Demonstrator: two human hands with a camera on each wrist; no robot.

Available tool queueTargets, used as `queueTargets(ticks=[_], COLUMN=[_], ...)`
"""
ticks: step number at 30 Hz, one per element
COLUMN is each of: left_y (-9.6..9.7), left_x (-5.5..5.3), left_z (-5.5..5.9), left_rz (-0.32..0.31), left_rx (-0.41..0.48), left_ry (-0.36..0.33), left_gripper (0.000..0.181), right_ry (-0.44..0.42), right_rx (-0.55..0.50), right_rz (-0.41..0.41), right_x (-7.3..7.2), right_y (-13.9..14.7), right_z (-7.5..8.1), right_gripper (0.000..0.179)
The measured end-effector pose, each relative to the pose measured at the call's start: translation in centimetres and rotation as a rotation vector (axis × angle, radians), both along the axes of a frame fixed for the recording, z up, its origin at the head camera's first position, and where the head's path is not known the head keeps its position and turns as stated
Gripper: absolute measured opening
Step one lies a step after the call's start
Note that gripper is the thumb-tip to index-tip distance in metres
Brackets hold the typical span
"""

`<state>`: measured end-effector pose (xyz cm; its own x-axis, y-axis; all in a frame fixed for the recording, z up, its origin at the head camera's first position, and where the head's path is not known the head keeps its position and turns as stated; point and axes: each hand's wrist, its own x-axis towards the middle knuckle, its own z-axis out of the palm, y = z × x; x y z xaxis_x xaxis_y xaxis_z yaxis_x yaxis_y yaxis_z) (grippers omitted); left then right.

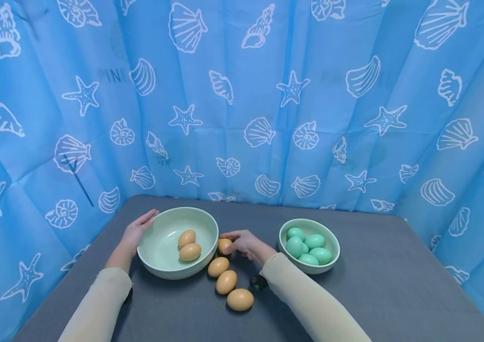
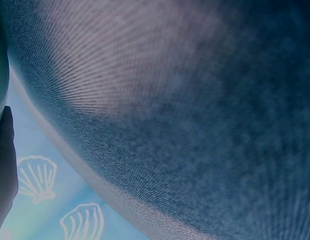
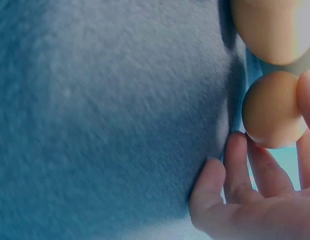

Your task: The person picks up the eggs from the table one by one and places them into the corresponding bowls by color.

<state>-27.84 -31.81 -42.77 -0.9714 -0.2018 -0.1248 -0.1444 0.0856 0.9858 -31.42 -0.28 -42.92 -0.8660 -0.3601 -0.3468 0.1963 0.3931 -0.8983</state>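
Observation:
A large pale green bowl [image 1: 160, 244] holds two brown eggs [image 1: 190, 252]. My left hand [image 1: 136, 231] rests against the bowl's left rim with its fingers extended; in the left wrist view only a dark part of this hand [image 2: 5, 160] shows at the left edge. Just beyond the bowl's right wall, my right hand [image 1: 245, 242] pinches a brown egg [image 1: 225, 246] between thumb and fingers. That egg [image 3: 272, 110] appears close up in the right wrist view, low by the grey cloth. Three more brown eggs [image 1: 227, 282] lie in a slanting row nearer to me.
To the right stands a smaller pale green bowl [image 1: 310, 269] with several green eggs [image 1: 315, 241] in it. Grey cloth [image 1: 379, 275] covers the table. A blue curtain with white shells [image 1: 259, 166] hangs behind it. Under the right sleeve shows a small dark object [image 1: 258, 283].

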Motion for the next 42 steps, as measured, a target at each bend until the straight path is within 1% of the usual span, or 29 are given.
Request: queueTargets(ticks=[5, 12, 17, 24, 35, 42], left_y=[0.0, 0.0, 0.0, 0.0, 0.1, -0.1], left_x=[0.1, 0.1, 0.1, -0.1, 0.0, -0.1], left_z=[-0.1, -0.1, -0.1, -0.1, 0.0, -0.1], left_rz=[0.006, 0.001, 0.0, 0.001, -0.014, -0.01], left_rx=[-0.008, 0.017, 0.014, 0.014, 0.0, 0.009], left_ry=[-0.001, 0.002, -0.002, 0.002, 0.0, 0.007], left_gripper=[0.05, 0.049, 0.049, 0.049, 0.05, 0.05], right_ry=[-0.003, -0.014, -0.017, -0.023, -0.019, -0.008], right_rx=[0.014, -0.026, -0.044, -0.074, -0.106, -0.131], right_rz=[0.021, 0.036, 0.047, 0.048, 0.042, 0.085], right_x=[-0.1, -0.2, -0.1, 0.0, -0.3, 0.0], right_y=[0.7, 1.1, 1.2, 1.4, 1.3, 0.8], right_z=[0.4, 1.3, 2.0, 3.4, 5.9, 7.5], right_gripper=[0.05, 0.051, 0.051, 0.052, 0.052, 0.052])
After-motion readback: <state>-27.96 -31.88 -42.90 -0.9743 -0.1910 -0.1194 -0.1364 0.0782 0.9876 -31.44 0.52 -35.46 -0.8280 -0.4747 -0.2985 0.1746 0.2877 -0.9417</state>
